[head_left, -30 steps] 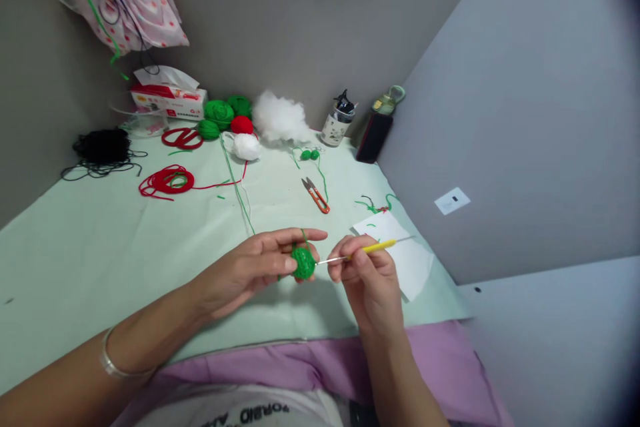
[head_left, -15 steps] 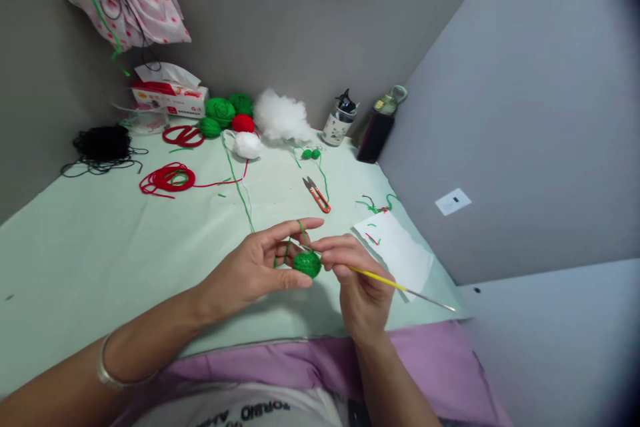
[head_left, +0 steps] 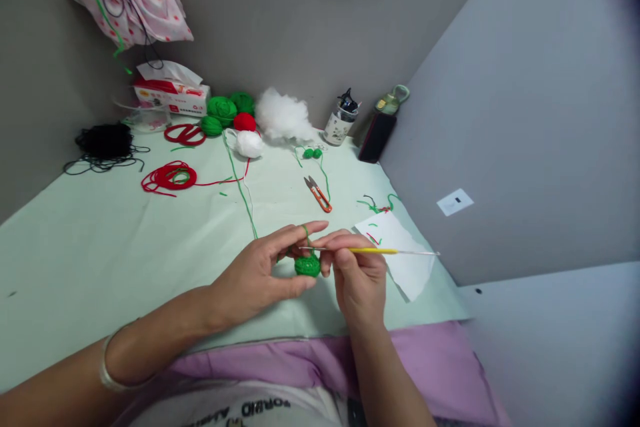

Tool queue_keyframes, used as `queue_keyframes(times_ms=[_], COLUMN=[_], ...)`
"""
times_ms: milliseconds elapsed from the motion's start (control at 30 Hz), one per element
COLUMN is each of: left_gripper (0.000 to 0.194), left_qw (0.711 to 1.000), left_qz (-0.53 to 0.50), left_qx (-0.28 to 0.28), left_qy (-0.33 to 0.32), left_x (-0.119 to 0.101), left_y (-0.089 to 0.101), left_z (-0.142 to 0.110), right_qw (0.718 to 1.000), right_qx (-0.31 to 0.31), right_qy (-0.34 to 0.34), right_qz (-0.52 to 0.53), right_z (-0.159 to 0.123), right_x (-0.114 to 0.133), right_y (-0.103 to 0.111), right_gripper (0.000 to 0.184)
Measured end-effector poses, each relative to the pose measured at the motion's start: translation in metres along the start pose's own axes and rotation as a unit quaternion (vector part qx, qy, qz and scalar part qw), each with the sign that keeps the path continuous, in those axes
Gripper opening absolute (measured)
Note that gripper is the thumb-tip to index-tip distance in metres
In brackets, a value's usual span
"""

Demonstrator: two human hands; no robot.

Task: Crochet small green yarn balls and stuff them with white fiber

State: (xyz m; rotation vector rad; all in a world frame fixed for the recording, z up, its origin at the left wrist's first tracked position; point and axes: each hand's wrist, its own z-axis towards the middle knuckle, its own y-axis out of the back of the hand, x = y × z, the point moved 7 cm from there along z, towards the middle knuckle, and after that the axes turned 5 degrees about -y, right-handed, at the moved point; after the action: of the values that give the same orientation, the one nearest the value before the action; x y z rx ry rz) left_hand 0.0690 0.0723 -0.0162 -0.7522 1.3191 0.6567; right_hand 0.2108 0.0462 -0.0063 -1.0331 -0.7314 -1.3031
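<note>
My left hand (head_left: 260, 273) pinches a small green crocheted piece (head_left: 307, 265) between thumb and fingers, with green yarn (head_left: 240, 187) looped over the forefinger and trailing back across the table. My right hand (head_left: 356, 273) is closed on a yellow-handled crochet hook (head_left: 373, 251), held level, its metal tip at the top of the green piece. Both hands hover above the near edge of the pale green table (head_left: 100, 247).
Orange thread snips (head_left: 317, 193) lie beyond the hands, a white paper sheet (head_left: 397, 253) to the right. At the back are green and red yarn balls (head_left: 230, 113), white stuffing (head_left: 283, 117), red cord (head_left: 167, 178), black yarn (head_left: 103, 143), a tissue box (head_left: 170, 93), a jar (head_left: 340, 123) and a bottle (head_left: 380, 127).
My right hand swung the hook from pointing down-right to level, its tip back at the green piece. The left hand turned the piece slightly and lowered a little.
</note>
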Motion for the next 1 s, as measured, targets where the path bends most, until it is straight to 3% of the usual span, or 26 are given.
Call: queue_keyframes(times_ms=[100,200,467,667,767,867,1000], left_gripper=[0.073,0.069,0.053,0.05,0.053,0.053,0.049], left_qw=[0.999,0.999,0.995,0.993,0.99,0.985,0.985], left_qz=[-0.022,-0.001,0.086,0.106,0.124,0.144,0.14], left_qx=[-0.023,-0.044,-0.031,-0.029,-0.032,-0.035,-0.05], left_qy=[0.018,-0.003,-0.05,-0.051,-0.062,-0.084,-0.092], left_x=[0.002,0.0,-0.003,-0.005,-0.004,-0.004,-0.002], left_y=[0.003,0.008,0.011,0.011,0.012,0.012,0.013], left_z=[0.001,0.002,0.001,0.004,0.004,0.005,0.004], right_qw=[1.0,0.999,0.997,0.994,0.987,0.964,0.88], right_qx=[0.017,0.03,0.044,0.088,0.108,0.141,0.147], right_qy=[-0.02,-0.028,-0.063,-0.048,-0.007,0.076,0.216], right_qz=[0.008,0.013,-0.004,-0.049,-0.116,-0.214,-0.398], right_z=[0.005,0.005,0.001,0.002,0.001,-0.005,-0.018], right_x=[-0.002,-0.003,-0.006,0.003,0.013,0.025,0.031], right_y=[0.0,-0.001,0.004,0.003,-0.001,-0.01,-0.023], right_gripper=[0.015,0.016,0.021,0.02,0.016,0.018,0.026])
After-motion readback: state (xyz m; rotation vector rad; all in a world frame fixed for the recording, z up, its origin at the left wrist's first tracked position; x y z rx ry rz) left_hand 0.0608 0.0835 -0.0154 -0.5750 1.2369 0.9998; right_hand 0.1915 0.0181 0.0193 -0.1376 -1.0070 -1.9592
